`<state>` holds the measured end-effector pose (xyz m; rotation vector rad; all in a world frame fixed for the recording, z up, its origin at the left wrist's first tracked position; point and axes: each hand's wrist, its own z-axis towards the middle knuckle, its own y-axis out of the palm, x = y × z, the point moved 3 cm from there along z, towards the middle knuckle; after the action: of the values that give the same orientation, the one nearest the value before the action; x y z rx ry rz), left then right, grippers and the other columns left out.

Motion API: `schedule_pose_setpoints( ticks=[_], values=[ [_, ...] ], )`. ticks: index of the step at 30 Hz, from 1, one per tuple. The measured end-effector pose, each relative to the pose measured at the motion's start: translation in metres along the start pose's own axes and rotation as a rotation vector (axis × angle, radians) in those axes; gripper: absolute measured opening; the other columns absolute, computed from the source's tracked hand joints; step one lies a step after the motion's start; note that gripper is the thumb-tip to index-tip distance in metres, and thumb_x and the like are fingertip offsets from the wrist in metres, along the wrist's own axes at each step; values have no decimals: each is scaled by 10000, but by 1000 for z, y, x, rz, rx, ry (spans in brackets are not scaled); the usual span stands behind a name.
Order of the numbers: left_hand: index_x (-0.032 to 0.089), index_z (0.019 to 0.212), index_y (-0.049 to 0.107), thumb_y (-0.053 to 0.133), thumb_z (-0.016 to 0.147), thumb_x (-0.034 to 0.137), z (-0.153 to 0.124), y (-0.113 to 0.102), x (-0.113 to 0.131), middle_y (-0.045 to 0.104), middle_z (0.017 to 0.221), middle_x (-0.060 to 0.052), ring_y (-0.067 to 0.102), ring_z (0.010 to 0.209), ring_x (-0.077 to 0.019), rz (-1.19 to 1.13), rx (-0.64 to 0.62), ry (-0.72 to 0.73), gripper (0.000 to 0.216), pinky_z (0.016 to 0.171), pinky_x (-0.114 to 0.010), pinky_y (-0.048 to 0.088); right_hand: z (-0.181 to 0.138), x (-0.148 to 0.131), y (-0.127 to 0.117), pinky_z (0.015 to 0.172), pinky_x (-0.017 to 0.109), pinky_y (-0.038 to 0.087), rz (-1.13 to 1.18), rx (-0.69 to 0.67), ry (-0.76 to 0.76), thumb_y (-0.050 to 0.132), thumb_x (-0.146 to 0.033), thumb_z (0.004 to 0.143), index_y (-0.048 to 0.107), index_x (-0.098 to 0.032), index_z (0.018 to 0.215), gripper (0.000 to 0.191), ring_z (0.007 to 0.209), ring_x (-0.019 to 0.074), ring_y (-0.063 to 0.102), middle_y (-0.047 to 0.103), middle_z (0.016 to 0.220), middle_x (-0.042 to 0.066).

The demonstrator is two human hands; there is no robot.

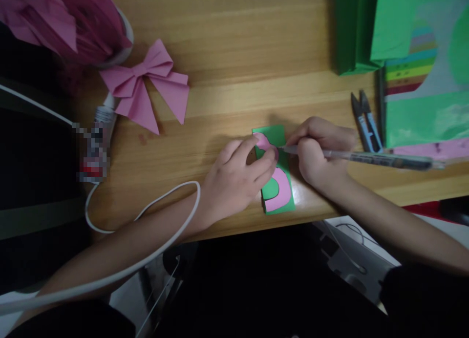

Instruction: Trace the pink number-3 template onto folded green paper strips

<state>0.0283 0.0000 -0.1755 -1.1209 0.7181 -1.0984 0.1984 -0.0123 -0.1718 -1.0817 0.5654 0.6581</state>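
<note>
A green paper strip (279, 135) lies on the wooden table near its front edge. On it sit pink paper cut-outs with dark outlines; the lower one is a curved pink piece (284, 189), and the upper pink piece (261, 140) is partly under my fingers. My left hand (242, 174) rests flat with fingers spread, its fingertips pressing on the upper pink piece and the strip. My right hand (320, 150) is closed around a pen (348, 155), whose tip touches or nearly touches the edge of the upper pink piece.
A pink paper bow (144, 84) and a glue tube (97, 142) lie to the left. Blue-handled thread snips (367, 125) lie right, beside green paper packs (421, 118) and a green folded paper item (357, 35). A white cable (183, 221) crosses over my left forearm.
</note>
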Motion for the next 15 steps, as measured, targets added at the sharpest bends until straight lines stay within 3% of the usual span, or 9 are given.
schedule_pose_setpoints(
  ticks=[15],
  values=[
    [131,1229,636,457,974,78,-2,1,-1,692,1237,-51,587,1197,-277,-49,-12,-26,316,923,-388,438,-3,-1,-2,381,252,333,-14,9,-7,447,-64,684,498,-246,571,220,404,105,465,534,481,-40]
  ],
)
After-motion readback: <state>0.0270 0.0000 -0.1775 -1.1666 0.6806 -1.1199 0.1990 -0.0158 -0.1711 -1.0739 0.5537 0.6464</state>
